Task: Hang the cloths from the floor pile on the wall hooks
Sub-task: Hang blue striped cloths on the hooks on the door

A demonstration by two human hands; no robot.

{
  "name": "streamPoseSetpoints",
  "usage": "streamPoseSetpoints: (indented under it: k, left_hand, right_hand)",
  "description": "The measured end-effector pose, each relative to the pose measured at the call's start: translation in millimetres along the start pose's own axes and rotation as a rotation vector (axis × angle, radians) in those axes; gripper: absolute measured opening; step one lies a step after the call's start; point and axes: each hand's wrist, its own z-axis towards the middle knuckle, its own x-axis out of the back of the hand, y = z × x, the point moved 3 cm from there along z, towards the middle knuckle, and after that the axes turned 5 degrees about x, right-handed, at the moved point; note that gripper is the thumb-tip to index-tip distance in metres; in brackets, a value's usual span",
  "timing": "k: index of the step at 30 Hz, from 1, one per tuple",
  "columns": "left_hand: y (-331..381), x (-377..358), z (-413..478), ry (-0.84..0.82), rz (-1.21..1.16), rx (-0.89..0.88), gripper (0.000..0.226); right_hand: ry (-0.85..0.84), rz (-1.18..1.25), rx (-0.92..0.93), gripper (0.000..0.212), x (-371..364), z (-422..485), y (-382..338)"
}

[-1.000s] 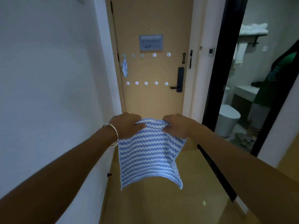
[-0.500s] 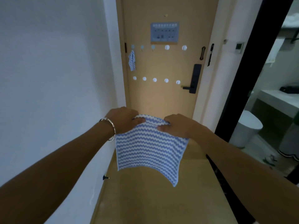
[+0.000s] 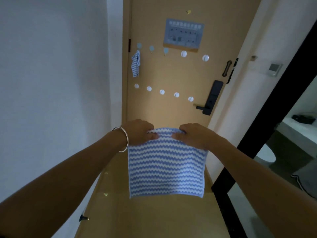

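Head view, left hand (image 3: 137, 133), right hand (image 3: 191, 136) each pinching striped cloth (image 3: 166, 166), its top corners covered

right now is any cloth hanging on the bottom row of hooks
No, the one hung cloth hangs from the top row's leftmost hook.

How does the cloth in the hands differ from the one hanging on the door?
The held cloth is spread flat; the hung cloth droops bunched. The held cloth is gripped by left hand and right hand; the hung cloth hangs from a hook. Both have blue-white stripes.
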Motion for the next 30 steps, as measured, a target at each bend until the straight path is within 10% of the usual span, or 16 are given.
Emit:
streamPoseSetpoints:
  k: [30]
  left_hand:
    - [-224, 6, 369, 0.053, 0.196, 0.321, 0.031]
  right_hand:
    - [-0.05, 0.147, 0.297, 0.039, 28, 468, 153]
